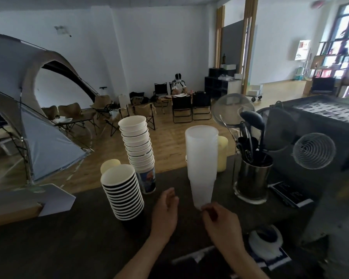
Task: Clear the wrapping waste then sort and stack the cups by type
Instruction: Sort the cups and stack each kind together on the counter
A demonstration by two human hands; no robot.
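Translucent plastic cups, nested into one tall stack [201, 168], stand on the dark counter [69, 238] just ahead of us, a little right of centre. Our right hand [220, 220] is at the foot of the stack with its fingertips [207, 208] curled in and seemingly pinching the lowest cup. We judge that we hold it there because a column this high and light tips easily, so it is best steadied or shifted from the bottom. Our left hand [165, 210] hangs just beside the stack's foot, apart from it, with its fingers loosely bent and nothing in them. It looks ready to brace the other side.

To the left, the black-walled paper cups [122, 194] form a shorter, leaning column. Behind them the printed paper cups [137, 150] rise higher and curve slightly. Each kind has its own pile, with gaps between the piles, so the sorting looks mostly done. Pale yellow cups sit further back: one [110, 165] behind the black column and another [222, 154] behind the plastic stack. They are not yet gathered together.

A steel utensil pot [254, 178] stands close on the right, so any slide that way needs care. A pale strip [191, 256] at the near edge may be wrapping, but it is too blurred to tell.
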